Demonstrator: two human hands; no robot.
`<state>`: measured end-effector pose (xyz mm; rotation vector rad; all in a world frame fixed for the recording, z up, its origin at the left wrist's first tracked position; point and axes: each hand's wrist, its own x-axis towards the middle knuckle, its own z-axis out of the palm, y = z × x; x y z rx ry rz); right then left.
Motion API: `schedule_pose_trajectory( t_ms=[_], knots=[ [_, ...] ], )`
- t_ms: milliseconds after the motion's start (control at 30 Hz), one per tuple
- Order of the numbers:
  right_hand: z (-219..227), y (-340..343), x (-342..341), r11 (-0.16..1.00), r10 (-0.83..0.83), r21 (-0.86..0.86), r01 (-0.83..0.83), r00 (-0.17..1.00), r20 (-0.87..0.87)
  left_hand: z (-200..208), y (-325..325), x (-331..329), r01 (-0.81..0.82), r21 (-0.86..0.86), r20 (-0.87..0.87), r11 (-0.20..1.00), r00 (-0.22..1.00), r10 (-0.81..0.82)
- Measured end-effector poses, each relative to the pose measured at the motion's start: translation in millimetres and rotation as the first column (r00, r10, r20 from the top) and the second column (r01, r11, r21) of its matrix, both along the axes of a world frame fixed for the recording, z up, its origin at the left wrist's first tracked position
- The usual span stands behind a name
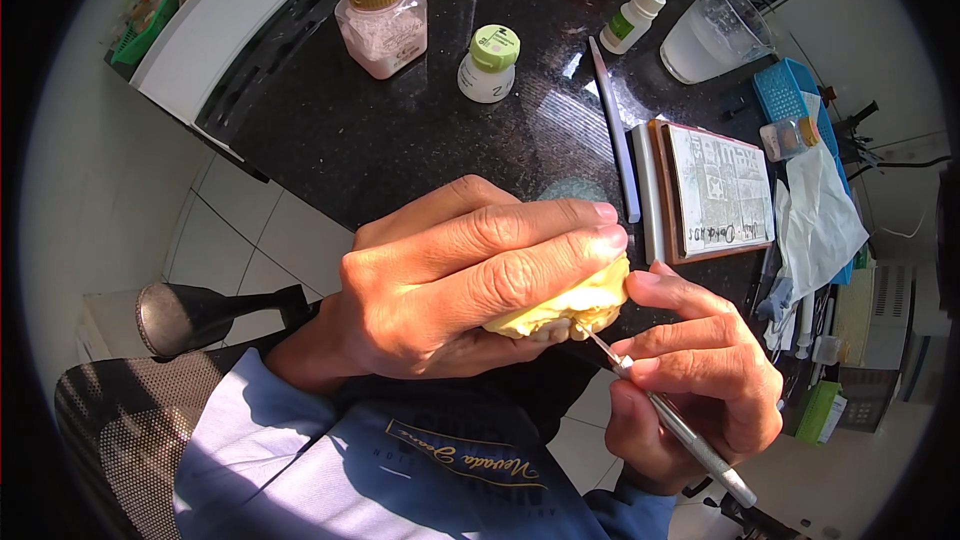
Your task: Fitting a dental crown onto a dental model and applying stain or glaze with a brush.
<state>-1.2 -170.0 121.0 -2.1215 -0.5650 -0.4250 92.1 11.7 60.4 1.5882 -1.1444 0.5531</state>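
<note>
My left hand is closed around a lumpy yellow dental cast. Its fingers lie over the top, and small tooth-like bumps show along the lower edge. The rest of the cast is hidden by the palm. A slim metal precision knife sits pinched in my right hand, its handle slanting down to the right. The thin tip meets the bumpy edge of the cast; whether it cuts in, I cannot tell. My right index fingertip is close to the cast's right side.
On the dark tabletop stand a gold-lidded jar of pink powder, a green-lidded jar, a dropper bottle and a clear cup. A pale stick lies beside a notepad. A blue basket is farther right.
</note>
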Motion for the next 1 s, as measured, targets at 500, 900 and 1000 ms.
schedule_pose_trajectory(
  t_ms=[500, 900, 1000],
  knots=[
    [0.9, 0.4, 1.2, 1.000, -0.004, 0.000, 0.004, 1.000, 0.000, 0.4, -0.2, -0.9, -0.007, 0.001, -0.001, 1.000, 1.000, 0.007],
    [2.2, 0.1, 1.4, 1.000, 0.001, -0.006, -0.001, 1.000, -0.001, -0.6, -0.2, -0.1, -0.001, -0.005, 0.011, 1.000, 1.000, 0.001],
    [3.2, 0.2, 1.9, 1.000, 0.005, -0.019, -0.005, 1.000, -0.002, 1.2, -0.2, -0.6, -0.003, 0.000, 0.000, 1.000, 1.000, 0.003]
  ],
)
